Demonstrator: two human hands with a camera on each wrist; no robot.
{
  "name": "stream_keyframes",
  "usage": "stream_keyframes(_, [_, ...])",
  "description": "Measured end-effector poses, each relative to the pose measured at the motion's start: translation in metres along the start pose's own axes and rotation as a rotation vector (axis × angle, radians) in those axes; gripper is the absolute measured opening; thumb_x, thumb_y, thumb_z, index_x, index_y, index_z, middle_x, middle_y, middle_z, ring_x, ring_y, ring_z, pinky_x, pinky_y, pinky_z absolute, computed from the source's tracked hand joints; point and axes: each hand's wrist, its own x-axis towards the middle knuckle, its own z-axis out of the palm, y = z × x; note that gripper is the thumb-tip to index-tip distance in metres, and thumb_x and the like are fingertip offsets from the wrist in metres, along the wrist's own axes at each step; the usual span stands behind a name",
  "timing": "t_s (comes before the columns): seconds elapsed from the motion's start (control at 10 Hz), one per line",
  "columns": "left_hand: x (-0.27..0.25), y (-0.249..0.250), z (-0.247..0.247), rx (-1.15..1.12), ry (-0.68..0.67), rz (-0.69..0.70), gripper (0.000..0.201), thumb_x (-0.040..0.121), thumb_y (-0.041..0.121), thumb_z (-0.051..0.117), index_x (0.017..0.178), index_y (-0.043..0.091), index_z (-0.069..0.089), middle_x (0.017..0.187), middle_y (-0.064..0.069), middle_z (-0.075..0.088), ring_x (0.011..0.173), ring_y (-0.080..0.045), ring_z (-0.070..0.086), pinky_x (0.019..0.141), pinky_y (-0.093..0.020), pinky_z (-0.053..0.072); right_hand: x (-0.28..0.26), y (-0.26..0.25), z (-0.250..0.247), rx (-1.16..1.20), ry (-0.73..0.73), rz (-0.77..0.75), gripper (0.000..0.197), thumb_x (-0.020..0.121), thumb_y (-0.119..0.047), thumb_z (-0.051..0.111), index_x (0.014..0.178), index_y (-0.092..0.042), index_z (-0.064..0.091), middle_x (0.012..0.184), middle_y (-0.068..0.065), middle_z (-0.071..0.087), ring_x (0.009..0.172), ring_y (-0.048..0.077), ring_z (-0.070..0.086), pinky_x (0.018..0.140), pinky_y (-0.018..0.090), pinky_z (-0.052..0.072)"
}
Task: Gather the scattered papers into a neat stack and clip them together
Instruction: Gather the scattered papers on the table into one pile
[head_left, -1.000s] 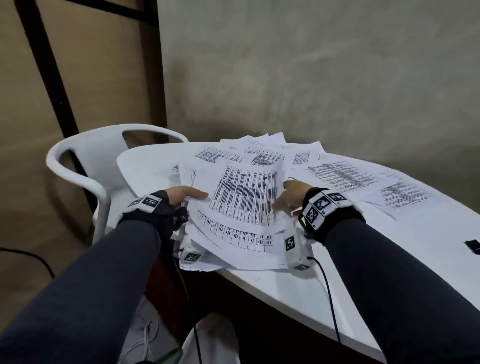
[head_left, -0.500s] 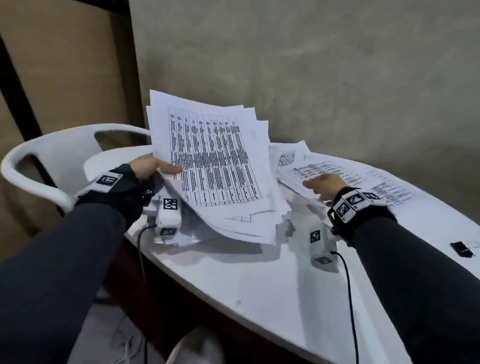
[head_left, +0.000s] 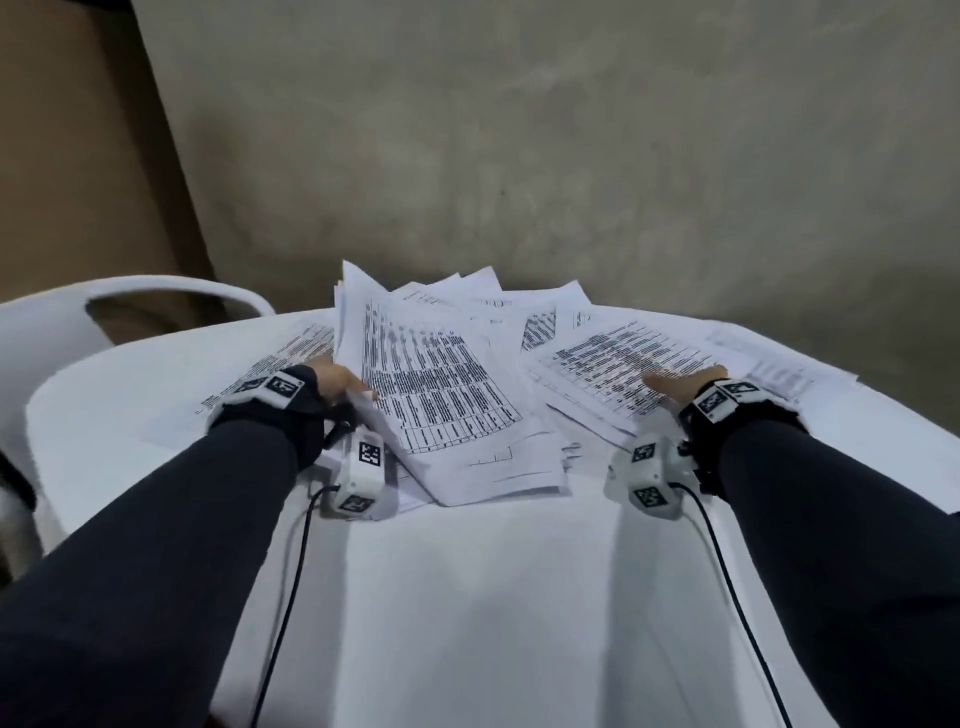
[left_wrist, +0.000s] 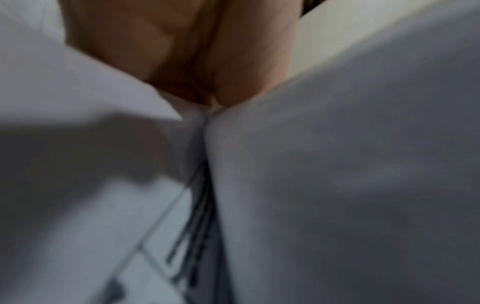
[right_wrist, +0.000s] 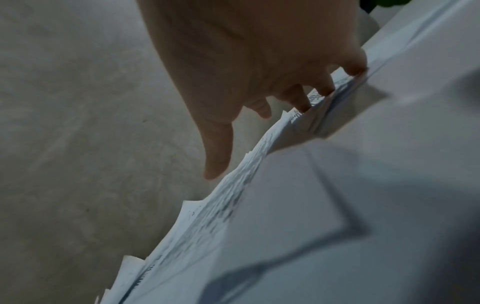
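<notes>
we hold the gathered bundle (head_left: 447, 405) at centre frame, our left hand (head_left: 337, 382) pinching its left edge. the loose sheets (head_left: 613, 374) lie to its right, directly under our right hand (head_left: 680, 382), fingers spread flat on them, so that hand is nearer.

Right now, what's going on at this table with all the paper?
A person is gathering printed sheets on a white table. The left hand pinches the edge of a thick, uneven bundle of papers, while the right hand lies flat, fingers extended, on loose sheets spread to the right. One more sheet sits left of the bundle. Nothing is squared up or clipped yet, and no clip is in view.
</notes>
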Motion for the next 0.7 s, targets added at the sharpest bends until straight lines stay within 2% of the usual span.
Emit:
stream_keyframes(0.1, [0.007, 0.007, 0.008, 0.168, -0.013, 0.005, 0.045, 0.082, 0.009, 0.065, 0.122, -0.010, 0.053, 0.129, -0.026, 0.056, 0.090, -0.023, 0.049, 0.054, -0.020, 0.043, 0.008, -0.007, 0.011, -0.169, 0.008, -0.014, 0.139, 0.041, -0.061, 0.080, 0.148, -0.015, 0.005, 0.149, 0.020, 0.032, 0.134, 0.039, 0.036, 0.110, 0.051, 0.032])
stream_keyframes(0.2, [0.012, 0.007, 0.010, 0.150, -0.039, 0.018, 0.044, 0.086, 0.009, 0.060, 0.123, -0.014, 0.052, 0.109, -0.027, 0.067, 0.060, -0.017, 0.057, 0.046, -0.018, 0.041, 0.014, -0.018, 0.015, -0.106, -0.038, -0.104, 0.124, 0.062, -0.029, 0.086, 0.149, -0.013, 0.000, 0.154, 0.021, 0.017, 0.140, 0.039, 0.023, 0.114, 0.048, 0.022])
stream_keyframes(0.3, [0.010, 0.002, 0.006, 0.041, -0.085, -0.023, 0.029, 0.089, 0.002, 0.052, 0.113, -0.013, 0.060, 0.085, -0.028, 0.072, 0.037, -0.016, 0.053, 0.042, -0.019, 0.039, 0.010, -0.026, 0.012, 0.085, -0.016, -0.105, 0.108, 0.069, -0.005, 0.079, 0.149, -0.010, 0.005, 0.153, 0.020, 0.020, 0.139, 0.036, 0.027, 0.112, 0.044, 0.027])
stream_keyframes(0.4, [0.011, -0.002, 0.004, -0.044, -0.075, -0.042, 0.018, 0.087, -0.002, 0.052, 0.099, -0.009, 0.064, 0.070, -0.016, 0.074, 0.037, -0.019, 0.055, 0.040, -0.019, 0.041, 0.010, -0.030, 0.009, 0.250, 0.053, -0.033, 0.105, 0.076, -0.004, 0.074, 0.148, -0.005, -0.002, 0.150, 0.023, 0.029, 0.135, 0.033, 0.036, 0.110, 0.041, 0.032])
stream_keyframes(0.5, [0.009, -0.003, 0.003, -0.054, -0.081, -0.051, 0.029, 0.085, -0.003, 0.054, 0.112, -0.006, 0.064, 0.075, -0.015, 0.075, 0.055, -0.026, 0.055, 0.045, -0.022, 0.043, 0.021, -0.019, -0.004, 0.389, 0.139, 0.025, 0.083, 0.074, -0.011, 0.075, 0.142, 0.001, 0.028, 0.117, 0.020, 0.059, 0.108, 0.031, 0.059, 0.100, 0.041, 0.046])
stream_keyframes(0.6, [0.006, 0.001, 0.003, 0.002, -0.055, -0.026, 0.026, 0.088, -0.003, 0.051, 0.109, -0.014, 0.061, 0.095, -0.025, 0.072, 0.044, -0.021, 0.053, 0.040, -0.019, 0.039, 0.024, 0.003, -0.016, 0.178, 0.163, -0.002, 0.023, 0.079, -0.017, 0.069, 0.093, 0.000, 0.062, 0.103, 0.014, 0.060, 0.089, 0.026, 0.059, 0.087, 0.036, 0.052])
stream_keyframes(0.7, [0.006, 0.001, 0.006, 0.007, -0.097, -0.038, 0.021, 0.089, -0.002, 0.050, 0.105, -0.004, 0.062, 0.057, -0.020, 0.068, 0.026, -0.017, 0.046, 0.033, -0.013, 0.035, 0.033, 0.022, -0.009, -0.207, 0.104, -0.052, 0.025, 0.075, -0.032, 0.064, 0.096, -0.019, 0.068, 0.122, 0.006, 0.059, 0.111, 0.025, 0.059, 0.090, 0.034, 0.051])
